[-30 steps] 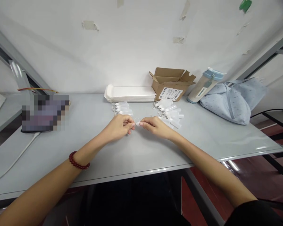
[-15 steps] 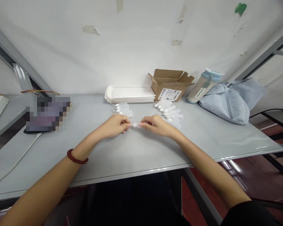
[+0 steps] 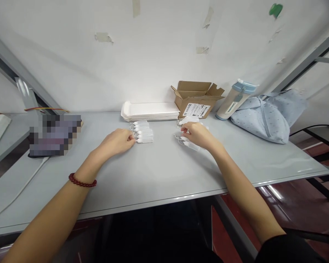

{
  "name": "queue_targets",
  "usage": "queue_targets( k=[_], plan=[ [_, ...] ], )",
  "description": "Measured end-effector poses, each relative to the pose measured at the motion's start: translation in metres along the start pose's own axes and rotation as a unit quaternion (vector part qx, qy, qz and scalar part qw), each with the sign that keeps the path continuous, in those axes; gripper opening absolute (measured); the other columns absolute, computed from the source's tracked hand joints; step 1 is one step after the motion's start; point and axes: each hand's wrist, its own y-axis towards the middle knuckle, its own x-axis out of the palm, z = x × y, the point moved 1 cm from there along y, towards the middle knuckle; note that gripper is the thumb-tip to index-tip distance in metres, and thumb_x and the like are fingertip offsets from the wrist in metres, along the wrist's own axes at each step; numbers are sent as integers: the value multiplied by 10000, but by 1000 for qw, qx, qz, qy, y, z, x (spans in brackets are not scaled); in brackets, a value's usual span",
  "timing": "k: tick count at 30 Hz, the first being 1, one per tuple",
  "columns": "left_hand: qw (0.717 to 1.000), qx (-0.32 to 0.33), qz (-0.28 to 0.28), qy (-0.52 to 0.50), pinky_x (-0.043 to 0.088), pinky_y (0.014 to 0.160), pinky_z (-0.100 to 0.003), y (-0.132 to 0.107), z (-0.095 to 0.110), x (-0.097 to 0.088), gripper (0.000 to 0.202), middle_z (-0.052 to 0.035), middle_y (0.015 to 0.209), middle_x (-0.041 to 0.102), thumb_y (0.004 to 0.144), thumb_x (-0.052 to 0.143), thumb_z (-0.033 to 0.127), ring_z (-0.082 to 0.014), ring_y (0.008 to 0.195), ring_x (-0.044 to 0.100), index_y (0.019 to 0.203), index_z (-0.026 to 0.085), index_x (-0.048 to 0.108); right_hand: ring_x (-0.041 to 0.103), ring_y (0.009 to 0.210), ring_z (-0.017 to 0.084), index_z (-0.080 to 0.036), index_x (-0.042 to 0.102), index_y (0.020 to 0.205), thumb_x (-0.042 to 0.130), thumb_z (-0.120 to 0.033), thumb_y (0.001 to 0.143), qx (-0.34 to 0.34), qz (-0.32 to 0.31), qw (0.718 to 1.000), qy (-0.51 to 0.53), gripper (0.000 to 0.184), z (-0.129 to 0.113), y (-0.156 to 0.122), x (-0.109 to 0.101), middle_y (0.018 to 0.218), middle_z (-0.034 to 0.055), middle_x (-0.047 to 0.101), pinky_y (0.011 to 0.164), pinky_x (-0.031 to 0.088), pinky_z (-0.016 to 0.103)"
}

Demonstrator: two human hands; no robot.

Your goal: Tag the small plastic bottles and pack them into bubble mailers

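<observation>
A row of small translucent bottles [image 3: 144, 133] with white pointed caps and string loops lies on the table, left of centre. My left hand [image 3: 117, 141] is pinched at the cap end of the nearest bottle [image 3: 146, 140] in that row. To the right, more of the same bottles lie in a loose pile [image 3: 192, 146], their strings trailing left. My right hand [image 3: 199, 134] is over this pile, thumb and fingers bent together among the caps. Its palm hides part of the pile, and what sits between its fingertips is hidden.
Behind the bottles are a stack of white trays or sleeves [image 3: 153, 109] and an open cardboard box [image 3: 197, 104]. A blue-topped flask [image 3: 234, 100] and a pale blue cloth bag [image 3: 263, 118] stand at the right. A phone with a blurred screen [image 3: 55, 135] and its white cable [image 3: 22, 191] are at the left.
Both hands were together at the centre on one small bottle. They have parted: the left moved left to the row, which now has another bottle at its near end; the right moved onto the pile.
</observation>
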Motion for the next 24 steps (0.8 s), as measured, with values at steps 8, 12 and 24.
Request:
queue_targets(
  k=[8, 12, 24],
  plan=[
    [999, -25, -23, 32, 408, 615, -291, 1, -2, -1, 250, -44, 771, 702, 742, 504, 398, -233, 717, 638, 752, 205, 663, 545, 690, 131, -164, 631, 746, 579, -177, 789, 5, -52, 998, 35, 69, 2, -4, -6, 765, 29, 657, 582, 334, 233],
    [999, -34, -18, 32, 420, 651, -295, 0, -1, -3, 364, -51, 837, 701, 726, 526, 451, -247, 770, 647, 935, 186, 662, 509, 602, 111, -171, 582, 678, 616, -268, 770, 21, -119, 991, 50, 138, -2, -9, -12, 685, 7, 611, 512, 299, 230],
    [998, -5, 0, 55, 329, 542, -283, -3, 18, 7, 260, -28, 658, 616, 795, 462, 418, -209, 637, 571, 639, 211, 489, 526, 628, 148, -179, 592, 708, 654, -356, 743, 87, -139, 981, -102, 191, -3, -12, -11, 750, 51, 608, 522, 300, 256]
  ],
)
